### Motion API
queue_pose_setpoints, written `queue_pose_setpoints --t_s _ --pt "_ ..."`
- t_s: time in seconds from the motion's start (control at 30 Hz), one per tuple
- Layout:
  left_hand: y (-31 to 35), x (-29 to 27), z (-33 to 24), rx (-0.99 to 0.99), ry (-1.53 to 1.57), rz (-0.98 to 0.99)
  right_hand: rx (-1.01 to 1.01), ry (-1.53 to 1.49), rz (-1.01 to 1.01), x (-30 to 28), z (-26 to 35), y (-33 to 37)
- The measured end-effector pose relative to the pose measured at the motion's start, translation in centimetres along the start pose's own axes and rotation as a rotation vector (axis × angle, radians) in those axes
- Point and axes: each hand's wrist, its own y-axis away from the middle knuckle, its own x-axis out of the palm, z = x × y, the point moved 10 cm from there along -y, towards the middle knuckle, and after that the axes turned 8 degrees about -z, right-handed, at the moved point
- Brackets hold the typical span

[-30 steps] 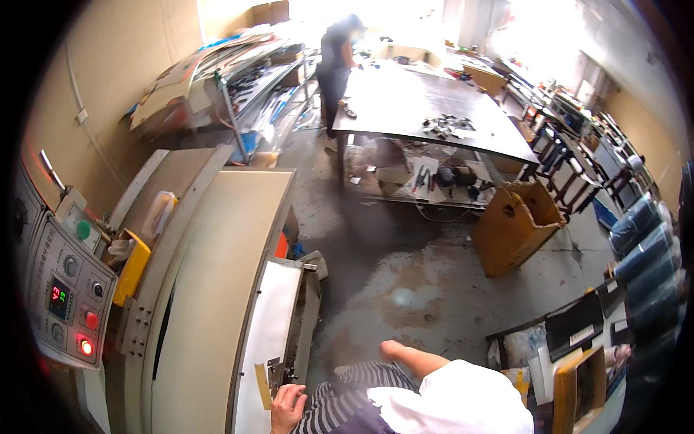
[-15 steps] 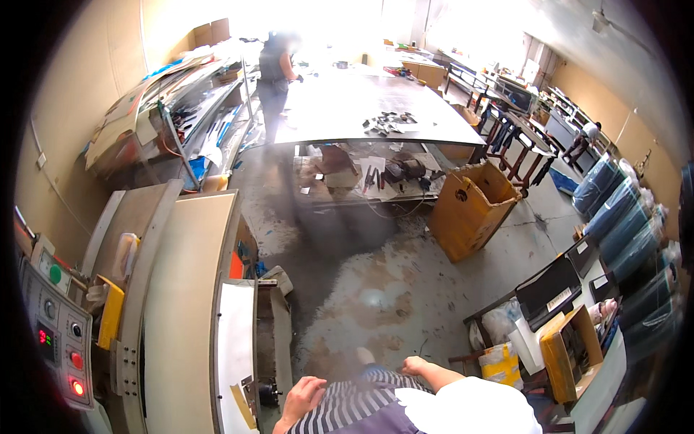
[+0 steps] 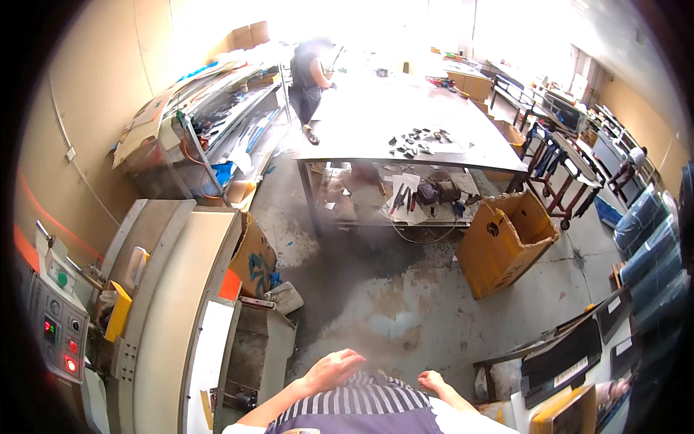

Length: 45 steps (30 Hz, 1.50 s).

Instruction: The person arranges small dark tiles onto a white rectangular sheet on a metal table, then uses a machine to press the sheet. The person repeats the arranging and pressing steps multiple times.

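Note:
My left hand (image 3: 336, 370) is in front of my body at the bottom middle, above a grey and black striped apron (image 3: 354, 398). Its fingers stretch loosely to the right, and I see nothing in them. To the right of the apron, my right hand (image 3: 431, 380) is curled into a loose fist with nothing showing in it. Neither hand touches a work surface. A machine with a long beige bed (image 3: 173, 289) stands at my left, and its control panel (image 3: 61, 325) has lit red displays and round buttons.
Ahead stands a large white-topped table (image 3: 361, 130) with dark pieces (image 3: 419, 142) on it. A co-worker (image 3: 309, 79) stands at its far left side, near a loaded rack (image 3: 224, 137). A tall open cardboard box (image 3: 499, 246) is on the worn grey floor (image 3: 390, 318). Wrapped blue rolls (image 3: 650, 246) stand at right.
My view has turned left and shifted, so the table and box lie farther right. My left hand has risen and moved right across the apron. The right hand remains curled.

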Motion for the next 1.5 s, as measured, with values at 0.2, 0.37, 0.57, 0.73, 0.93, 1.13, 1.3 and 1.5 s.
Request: queue_pose_setpoints --t_s 0.2,0.37,0.57,0.73,0.93,1.13,1.3,1.5 --pt "-5.2 2.6 -0.5 0.009 -0.016 0.029 0.25 -0.067 -0.144 -5.5 -12.1 -6.0" --pt "-5.2 2.3 0.4 -0.074 -0.02 -0.006 0.341 -0.167 -0.059 -5.0 -12.1 -5.0" --pt "-3.9 0.8 0.4 -0.066 -0.099 -0.056 0.013 0.024 0.046 -4.0 -0.8 -4.7" --pt "-5.1 -4.3 -2.3 0.023 -0.101 -0.214 -0.156 0.011 0.013 -4.3 5.5 -5.5" --pt "-8.9 -15.8 -19.4 0.457 -0.026 -0.398 -0.074 0.011 0.023 -3.2 4.4 -4.9" --pt "-3.4 -20.1 -31.5 0.9 0.099 -0.747 -0.065 0.097 0.023 0.8 -1.7 -4.5" --pt "4.4 -22.0 -32.6 0.954 0.045 -1.109 -0.101 0.03 0.033 3.2 1.2 2.3" --pt "12.6 -24.2 -32.4 0.927 0.103 -1.183 -0.18 0.266 -0.002 7.2 4.1 10.3"
